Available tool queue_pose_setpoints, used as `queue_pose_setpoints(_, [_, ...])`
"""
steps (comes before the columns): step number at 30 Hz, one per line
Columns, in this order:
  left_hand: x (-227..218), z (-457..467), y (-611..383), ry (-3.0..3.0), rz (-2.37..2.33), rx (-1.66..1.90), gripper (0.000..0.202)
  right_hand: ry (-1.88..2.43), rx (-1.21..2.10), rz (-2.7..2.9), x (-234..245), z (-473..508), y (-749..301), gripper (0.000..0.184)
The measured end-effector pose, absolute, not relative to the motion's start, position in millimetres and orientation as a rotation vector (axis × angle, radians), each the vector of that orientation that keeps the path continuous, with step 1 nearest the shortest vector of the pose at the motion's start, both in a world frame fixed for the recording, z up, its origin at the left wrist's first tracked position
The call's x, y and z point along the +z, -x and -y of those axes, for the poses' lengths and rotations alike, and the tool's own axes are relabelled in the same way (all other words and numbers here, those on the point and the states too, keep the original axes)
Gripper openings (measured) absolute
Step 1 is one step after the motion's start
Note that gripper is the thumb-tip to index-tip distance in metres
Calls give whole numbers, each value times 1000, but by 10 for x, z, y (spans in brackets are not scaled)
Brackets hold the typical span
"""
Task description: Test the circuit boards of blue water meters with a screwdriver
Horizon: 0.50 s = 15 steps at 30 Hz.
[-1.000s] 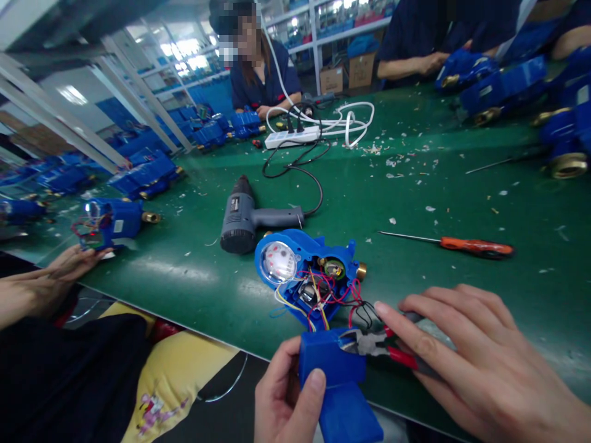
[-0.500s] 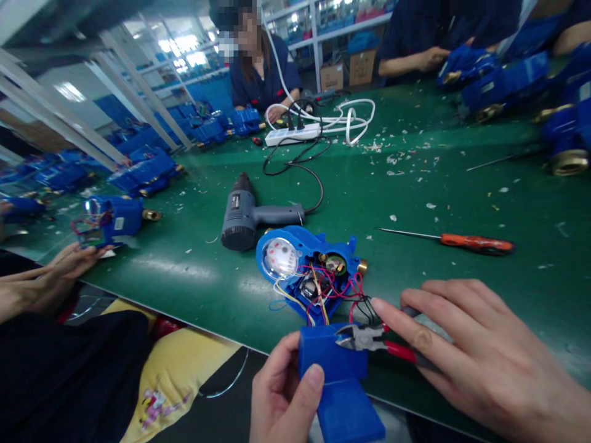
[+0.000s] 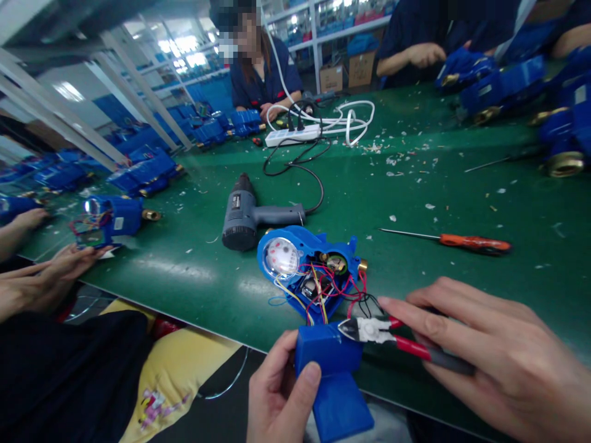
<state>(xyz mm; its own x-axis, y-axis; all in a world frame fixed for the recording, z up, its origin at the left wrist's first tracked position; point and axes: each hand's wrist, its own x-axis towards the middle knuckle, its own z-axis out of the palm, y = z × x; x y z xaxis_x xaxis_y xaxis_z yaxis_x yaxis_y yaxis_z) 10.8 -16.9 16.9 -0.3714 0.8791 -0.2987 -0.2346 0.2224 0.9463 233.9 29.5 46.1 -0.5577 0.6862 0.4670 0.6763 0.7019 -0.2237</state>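
My left hand (image 3: 277, 400) is closed round a blue plastic cover (image 3: 330, 375) held at the near table edge. Red-handled cutters (image 3: 388, 335) sit in my right hand (image 3: 494, 357), their jaws resting on the cover's top right corner beside black and red wires. Just beyond lies an opened blue water meter (image 3: 307, 267) with a round dial, a brass fitting and a tangle of coloured wires running toward the cover.
A grey heat gun (image 3: 252, 218) lies behind the meter, its cord running to a white power strip (image 3: 293, 135). An orange-handled screwdriver (image 3: 462, 241) lies to the right. Other people's hands (image 3: 41, 280) work at the left; several blue meters line the green table (image 3: 415, 197).
The cutters have lifted slightly and shifted right, so more of their handles shows. The cover has tilted a little in my left hand. Another person's hand appeared at far left.
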Motion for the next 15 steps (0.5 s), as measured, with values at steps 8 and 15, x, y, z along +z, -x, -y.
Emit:
queue_pose_setpoints(8, [211, 148, -77, -631, -1428, 1327, 36, 1151, -127, 2420, 457, -217, -2340, 41])
queue_pose_setpoints(15, [153, 199, -368, -404, -1184, 1288, 36, 1373, -68, 2224, 194, 156, -2232, 49])
